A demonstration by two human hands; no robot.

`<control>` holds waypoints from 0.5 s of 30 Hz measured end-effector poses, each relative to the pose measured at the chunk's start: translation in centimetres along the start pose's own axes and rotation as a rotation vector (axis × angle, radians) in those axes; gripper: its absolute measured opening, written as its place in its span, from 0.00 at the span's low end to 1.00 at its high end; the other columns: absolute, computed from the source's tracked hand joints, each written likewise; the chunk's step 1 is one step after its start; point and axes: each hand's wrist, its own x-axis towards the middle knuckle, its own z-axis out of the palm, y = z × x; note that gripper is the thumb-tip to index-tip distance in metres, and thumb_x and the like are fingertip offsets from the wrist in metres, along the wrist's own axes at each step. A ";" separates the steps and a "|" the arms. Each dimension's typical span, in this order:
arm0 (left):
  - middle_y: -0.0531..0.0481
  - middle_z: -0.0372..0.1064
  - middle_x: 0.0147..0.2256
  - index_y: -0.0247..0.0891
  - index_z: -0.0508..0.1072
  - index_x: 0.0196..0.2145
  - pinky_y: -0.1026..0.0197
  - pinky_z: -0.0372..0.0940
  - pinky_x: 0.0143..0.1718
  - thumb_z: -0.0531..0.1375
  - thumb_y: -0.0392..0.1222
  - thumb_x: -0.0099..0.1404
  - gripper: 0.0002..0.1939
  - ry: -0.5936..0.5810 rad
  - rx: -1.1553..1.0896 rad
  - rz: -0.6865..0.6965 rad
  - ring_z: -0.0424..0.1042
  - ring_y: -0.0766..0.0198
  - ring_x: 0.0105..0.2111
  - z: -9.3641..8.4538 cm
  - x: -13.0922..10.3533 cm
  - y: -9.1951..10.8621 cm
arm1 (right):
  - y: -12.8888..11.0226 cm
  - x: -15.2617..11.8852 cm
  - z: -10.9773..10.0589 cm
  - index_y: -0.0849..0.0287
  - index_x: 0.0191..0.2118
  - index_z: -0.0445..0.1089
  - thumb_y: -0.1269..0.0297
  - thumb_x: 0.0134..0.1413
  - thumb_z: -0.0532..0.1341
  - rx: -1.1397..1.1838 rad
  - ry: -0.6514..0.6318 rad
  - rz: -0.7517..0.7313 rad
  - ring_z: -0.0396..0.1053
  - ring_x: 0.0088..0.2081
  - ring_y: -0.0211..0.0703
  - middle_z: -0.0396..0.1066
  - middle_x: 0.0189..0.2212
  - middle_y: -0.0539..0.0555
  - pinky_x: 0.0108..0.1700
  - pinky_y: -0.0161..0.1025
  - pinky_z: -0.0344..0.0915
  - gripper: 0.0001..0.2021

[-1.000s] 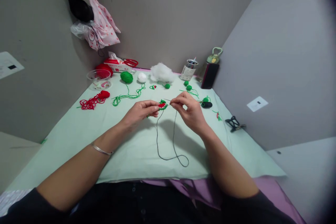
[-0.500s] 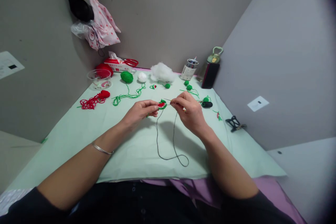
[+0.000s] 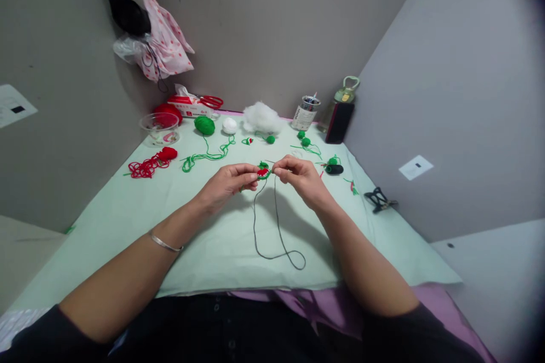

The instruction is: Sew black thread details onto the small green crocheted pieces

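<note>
Between the thumb and fingers of my left hand (image 3: pixel 233 184) is a small crocheted piece (image 3: pixel 263 173), red in the middle with a white line and a green edge. My right hand (image 3: pixel 300 177) is pinched close beside its right edge, on a thin needle that shows only in part. A dark thread (image 3: pixel 256 227) hangs from the piece, loops down over the table and rises to my right fingers. Where exactly the needle tip sits I cannot tell.
On the pale green tablecloth (image 3: pixel 204 261) lie red yarn (image 3: pixel 147 165), a green ball (image 3: pixel 204 125), a white ball (image 3: pixel 229 126) and stuffing (image 3: pixel 261 118). Behind stand a clear tub (image 3: pixel 159 130), a pen can (image 3: pixel 305 113) and a phone (image 3: pixel 340 123). A black claw clip (image 3: pixel 378 199) lies right.
My right hand has moved left and slightly down, closer to the crocheted piece. The right side of the thread loop has shifted left with it. My left hand stays nearly still.
</note>
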 end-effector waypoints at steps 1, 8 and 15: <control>0.49 0.73 0.33 0.38 0.80 0.39 0.58 0.62 0.41 0.69 0.48 0.58 0.14 0.011 0.003 -0.001 0.69 0.64 0.33 0.0 0.0 0.0 | 0.1 0.1 0.1 0.60 0.31 0.75 0.59 0.52 0.67 0.049 -0.009 0.042 0.58 0.28 0.36 0.64 0.26 0.49 0.33 0.38 0.56 0.09; 0.52 0.72 0.32 0.37 0.79 0.36 0.60 0.63 0.40 0.71 0.46 0.56 0.12 0.073 -0.074 0.030 0.69 0.67 0.31 0.5 -0.1 -0.1 | 0.8 0.0 1.2 0.60 0.31 0.75 0.58 0.50 0.68 0.083 0.072 0.035 0.59 0.27 0.35 0.64 0.26 0.48 0.32 0.37 0.56 0.09; 0.53 0.71 0.32 0.37 0.77 0.35 0.59 0.65 0.43 0.70 0.44 0.57 0.11 0.132 -0.133 0.034 0.70 0.67 0.32 0.6 -0.2 0.1 | 0.5 0.0 0.7 0.60 0.33 0.76 0.63 0.55 0.65 -0.072 0.015 -0.064 0.61 0.27 0.34 0.68 0.29 0.50 0.31 0.37 0.58 0.06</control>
